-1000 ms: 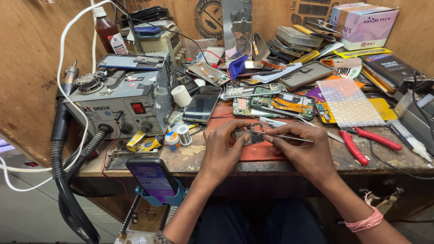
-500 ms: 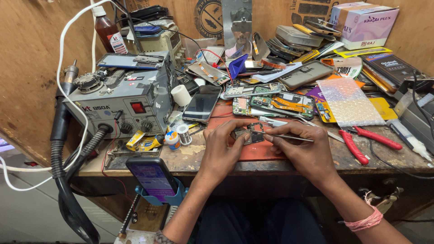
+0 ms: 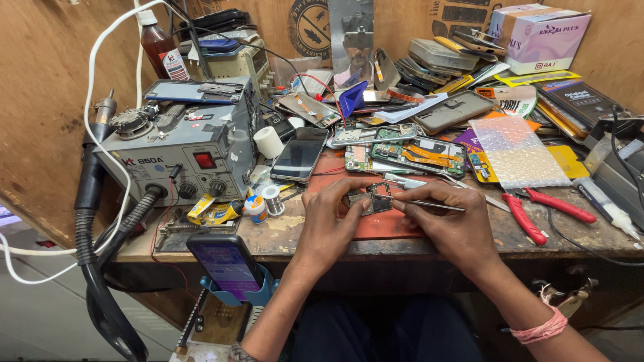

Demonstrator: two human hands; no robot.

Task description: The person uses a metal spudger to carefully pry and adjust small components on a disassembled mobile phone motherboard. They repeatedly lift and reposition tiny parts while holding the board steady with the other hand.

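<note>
While the circuit board (image 3: pixel 373 199) sits between both hands, left hand (image 3: pixel 330 221) pinching it, right hand (image 3: pixel 448 224) gripping tweezers (image 3: pixel 429 204).

walls: plywood/brown board (image 3: pixel 47 100) on left + back, bare, scuffed
bench: worn wooden worktop (image 3: pixel 288 234), chipped front edge, paint blotches
floor: pale grey strip (image 3: pixel 40 315) lower left, below bench
light: even, bright, no hard shadows
windows: not in view
</note>
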